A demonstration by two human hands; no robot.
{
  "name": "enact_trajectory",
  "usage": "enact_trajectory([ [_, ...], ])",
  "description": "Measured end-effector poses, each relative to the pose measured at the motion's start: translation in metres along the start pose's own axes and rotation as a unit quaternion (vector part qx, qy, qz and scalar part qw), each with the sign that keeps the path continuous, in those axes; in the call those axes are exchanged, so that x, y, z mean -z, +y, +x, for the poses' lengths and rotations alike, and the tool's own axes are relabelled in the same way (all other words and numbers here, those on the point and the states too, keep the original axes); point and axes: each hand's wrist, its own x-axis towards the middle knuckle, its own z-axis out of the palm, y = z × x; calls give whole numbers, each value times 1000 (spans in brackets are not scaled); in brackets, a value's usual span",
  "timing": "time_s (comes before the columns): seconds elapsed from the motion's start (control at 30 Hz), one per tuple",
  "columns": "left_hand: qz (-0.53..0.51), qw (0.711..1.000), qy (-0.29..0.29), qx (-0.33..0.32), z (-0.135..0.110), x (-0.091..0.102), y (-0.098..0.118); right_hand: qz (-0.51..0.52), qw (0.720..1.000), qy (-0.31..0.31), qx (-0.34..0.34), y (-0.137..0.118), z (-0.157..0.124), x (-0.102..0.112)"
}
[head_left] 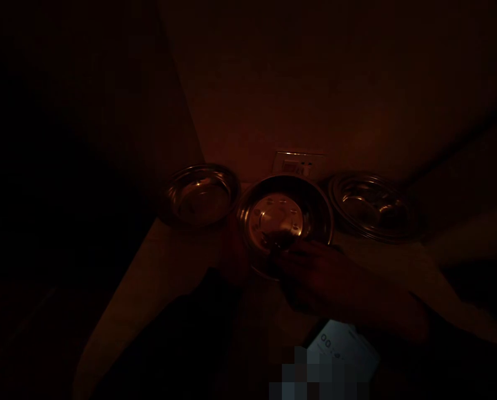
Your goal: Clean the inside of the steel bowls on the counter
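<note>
In dim reddish light, a round steel bowl with a ring of oval marks on its base stands in the middle of the table. My left hand is at the bowl's near left side, against or just beside its wall; darkness hides its fingers. Over the near right rim reaches my right hand, its fingers bent and close together, tips down inside the bowl. Whatever those fingertips hold is too dark to make out. Below my right forearm lies a lit phone, partly covered by the arm and blurred blocks.
To the left of the bowl sits a shallow steel dish. On the right is a steel plate with compartments. A wall socket panel is just behind the bowl. The pale table has a rounded left edge.
</note>
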Motion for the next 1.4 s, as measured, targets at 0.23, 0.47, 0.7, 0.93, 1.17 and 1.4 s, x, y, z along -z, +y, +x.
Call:
enact_trajectory([
  [0.23, 50, 994, 50, 78, -3, -9, 5, 58, 995, 76, 33, -7, 15, -20],
  [0.47, 90, 996, 6, -6, -2, -4, 4, -9, 1000, 1, -9, -3, 0, -7],
  [0.7, 107, 993, 51, -26, -2, -9, -9, -1, 1000, 20, 4, -7, 6, -15],
  [0.93, 136, 989, 56, -34, -3, -4, -10, 5, 999, 36, -20, -11, 5, -16],
  [1.17, 111, 993, 39, 4, -1, -7, -2, 7, 999, 12, -50, -7, -3, -13],
  [1.4, 110, 994, 27, 8, -1, -4, 1, -66, 995, 26, -70, -14, -5, -21],
])
